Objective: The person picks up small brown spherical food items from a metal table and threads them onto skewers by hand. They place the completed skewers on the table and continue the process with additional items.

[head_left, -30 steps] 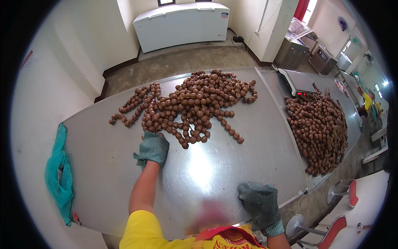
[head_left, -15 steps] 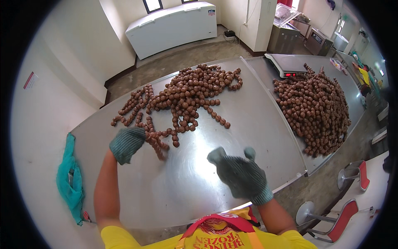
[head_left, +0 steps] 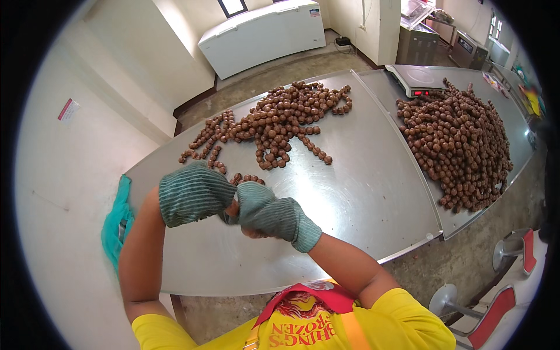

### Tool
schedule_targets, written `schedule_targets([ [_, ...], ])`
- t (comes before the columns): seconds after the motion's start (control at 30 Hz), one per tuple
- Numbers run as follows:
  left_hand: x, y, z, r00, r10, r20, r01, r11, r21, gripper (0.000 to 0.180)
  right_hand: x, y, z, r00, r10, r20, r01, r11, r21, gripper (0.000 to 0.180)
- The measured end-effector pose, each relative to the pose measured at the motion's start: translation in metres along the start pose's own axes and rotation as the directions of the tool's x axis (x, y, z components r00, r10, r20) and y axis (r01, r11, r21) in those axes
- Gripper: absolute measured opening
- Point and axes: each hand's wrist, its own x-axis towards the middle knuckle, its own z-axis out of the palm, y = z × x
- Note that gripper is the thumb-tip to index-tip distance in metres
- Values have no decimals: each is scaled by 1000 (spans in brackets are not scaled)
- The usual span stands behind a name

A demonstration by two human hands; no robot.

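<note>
Both my hands wear green striped gloves and meet above the near left part of the steel table [head_left: 356,198]. My left hand [head_left: 192,195] and my right hand [head_left: 265,211] are closed together around a short string of brown balls [head_left: 233,209], which is mostly hidden between the gloves. A few more brown balls [head_left: 248,178] lie on the table just behind my hands. Farther back, a spread of strung brown balls [head_left: 280,116] covers the table's far middle.
A large heap of brown balls [head_left: 458,140] fills the adjoining table on the right, next to a digital scale [head_left: 417,79]. A teal cloth [head_left: 116,221] hangs at the table's left end. A white chest freezer [head_left: 262,35] stands by the far wall. Red stools [head_left: 513,251] sit lower right.
My left hand pulled back from the pile toward me, and my right hand rose from the table's near edge to meet it. Both now grip the balls together.
</note>
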Motion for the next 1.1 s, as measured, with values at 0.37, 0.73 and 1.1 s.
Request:
schedule_targets([
  [0.37,24,-63,113,756,-356,549,582,749,-316,74,-75,100,25,723,-608,-328,374,743,-555,30],
  [0.73,65,-143,245,962,188,195,48,591,-805,31,-76,167,56,599,-650,-469,615,748,-251,53],
  [1.1,35,-44,223,978,-136,-161,30,846,-532,30,-80,38,18,991,31,-133,-97,846,-525,43],
])
